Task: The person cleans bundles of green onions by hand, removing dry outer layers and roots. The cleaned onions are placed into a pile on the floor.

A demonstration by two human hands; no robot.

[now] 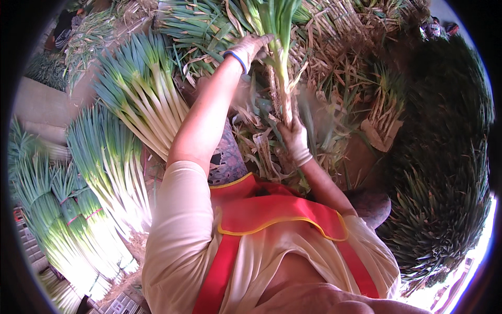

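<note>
A long green onion (283,74) with leafy top and loose, dry outer skin stands nearly upright in the picture before me. My left hand (251,49), in a pale glove with a blue cuff, is closed against its upper stalk where the leaves part; some fingers are hidden. Lower down, my right hand (294,137), also in a pale glove, grips the root end. Peeled leaves and dry skins (264,151) lie beneath and around the hands. Left of my left forearm rests a fan of cleaned green onions (153,106) with white stalks.
More cleaned onions (113,165) and tied bundles (66,227) lie at left, near plastic crates (121,304). Unpeeled onions (333,19) are heaped beyond my hands. A dark, leafy pile (435,165) rises at right. Other people (435,29) are at the far upper right.
</note>
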